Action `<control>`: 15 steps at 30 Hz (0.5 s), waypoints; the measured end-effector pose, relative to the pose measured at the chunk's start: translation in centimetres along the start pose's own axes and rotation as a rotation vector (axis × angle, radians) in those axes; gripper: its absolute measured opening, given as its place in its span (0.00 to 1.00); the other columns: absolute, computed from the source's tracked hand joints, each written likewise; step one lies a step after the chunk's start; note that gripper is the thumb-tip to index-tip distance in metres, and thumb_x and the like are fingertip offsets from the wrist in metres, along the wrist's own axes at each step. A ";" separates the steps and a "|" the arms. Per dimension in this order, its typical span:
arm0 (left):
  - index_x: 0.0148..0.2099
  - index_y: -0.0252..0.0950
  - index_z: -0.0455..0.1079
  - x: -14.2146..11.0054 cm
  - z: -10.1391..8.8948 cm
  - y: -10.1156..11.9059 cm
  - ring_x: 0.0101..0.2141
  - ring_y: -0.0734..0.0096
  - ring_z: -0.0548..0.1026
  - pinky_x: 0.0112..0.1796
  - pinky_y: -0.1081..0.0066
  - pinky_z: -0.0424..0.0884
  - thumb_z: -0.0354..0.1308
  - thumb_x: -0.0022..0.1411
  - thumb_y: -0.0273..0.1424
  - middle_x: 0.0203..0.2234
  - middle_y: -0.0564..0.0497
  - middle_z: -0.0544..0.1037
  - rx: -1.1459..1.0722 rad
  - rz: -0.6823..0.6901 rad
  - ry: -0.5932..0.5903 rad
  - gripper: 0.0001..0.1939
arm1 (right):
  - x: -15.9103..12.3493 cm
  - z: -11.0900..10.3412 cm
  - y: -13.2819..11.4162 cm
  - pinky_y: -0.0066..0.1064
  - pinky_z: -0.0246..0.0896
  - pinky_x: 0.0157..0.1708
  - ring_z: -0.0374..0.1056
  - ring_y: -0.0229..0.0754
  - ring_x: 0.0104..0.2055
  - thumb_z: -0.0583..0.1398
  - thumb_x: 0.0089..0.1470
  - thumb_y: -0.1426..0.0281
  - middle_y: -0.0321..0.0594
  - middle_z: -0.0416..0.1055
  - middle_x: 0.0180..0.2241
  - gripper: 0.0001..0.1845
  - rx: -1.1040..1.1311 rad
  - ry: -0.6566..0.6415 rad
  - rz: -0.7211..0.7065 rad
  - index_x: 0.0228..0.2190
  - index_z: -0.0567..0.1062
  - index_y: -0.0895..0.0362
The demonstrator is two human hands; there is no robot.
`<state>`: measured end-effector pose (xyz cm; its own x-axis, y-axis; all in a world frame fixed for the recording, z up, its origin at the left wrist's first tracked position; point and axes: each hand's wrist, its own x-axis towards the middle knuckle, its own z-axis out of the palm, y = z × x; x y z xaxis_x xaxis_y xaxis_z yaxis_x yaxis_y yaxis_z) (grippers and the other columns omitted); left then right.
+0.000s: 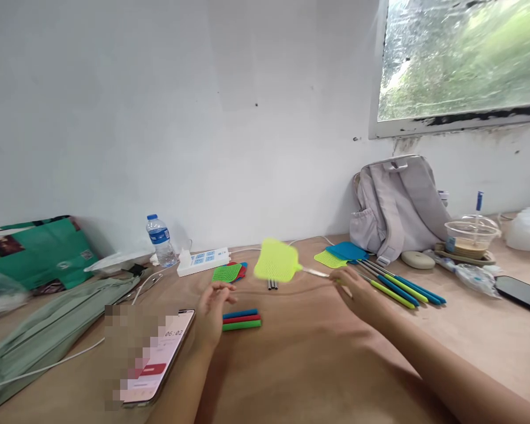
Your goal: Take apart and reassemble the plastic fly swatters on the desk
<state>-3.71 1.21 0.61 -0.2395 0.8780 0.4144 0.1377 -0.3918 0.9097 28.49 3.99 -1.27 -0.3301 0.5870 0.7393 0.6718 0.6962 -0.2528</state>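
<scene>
My right hand (351, 290) is closed on the thin metal rod of a fly swatter (277, 260), whose yellow-green mesh head points left over the table. Fingers loosely curled and apart, my left hand (214, 301) holds nothing that I can see. Beside it lie a blue handle (240, 314), a red handle (242, 319) and a green handle (242, 325), side by side. Behind these rest a green swatter head (227, 273) and a red one (242, 271). Short metal rods (272, 285) lie under the held head. Several blue and yellow-green swatters (397, 284) lie to the right of my right hand.
A lit phone (163, 359) lies left of my left arm. Along the wall stand a water bottle (161, 241), a power strip (203, 261) and a grey backpack (395, 206). At the right are a drink cup (470, 235) and a dark phone (523, 295).
</scene>
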 end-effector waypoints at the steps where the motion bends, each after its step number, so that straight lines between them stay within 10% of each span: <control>1: 0.31 0.37 0.64 -0.1 -0.1 -0.3 0.25 0.71 0.69 0.32 0.70 0.65 0.51 0.52 0.39 0.25 0.52 0.71 0.198 0.094 0.026 0.11 | -0.1 -0.1 1.5 0.35 0.61 0.38 0.64 0.42 0.37 0.48 0.55 0.74 0.44 0.65 0.34 0.08 -0.042 0.067 0.052 0.33 0.66 0.56; 8: 0.31 0.39 0.63 -0.4 0.1 -0.5 0.29 0.71 0.67 0.32 0.72 0.60 0.46 0.54 0.29 0.27 0.53 0.68 0.868 0.237 -0.201 0.05 | -2.7 -2.1 9.9 0.40 0.57 0.38 0.63 0.48 0.37 0.50 0.50 0.74 0.48 0.66 0.34 0.12 -0.453 0.011 0.372 0.26 0.73 0.58; 15: 0.25 0.37 0.64 -0.5 0.6 -0.3 0.30 0.69 0.67 0.32 0.71 0.60 0.46 0.49 0.24 0.25 0.52 0.68 0.871 0.241 -0.373 0.07 | -1.5 0.5 4.8 0.45 0.47 0.45 0.54 0.52 0.48 0.53 0.45 0.75 0.46 0.64 0.43 0.12 -0.457 -0.030 0.239 0.31 0.74 0.54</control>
<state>-3.10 1.05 0.08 0.1866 0.8905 0.4150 0.8407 -0.3633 0.4015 31.83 6.67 -3.91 -0.1460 0.7240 0.6742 0.9498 0.2932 -0.1091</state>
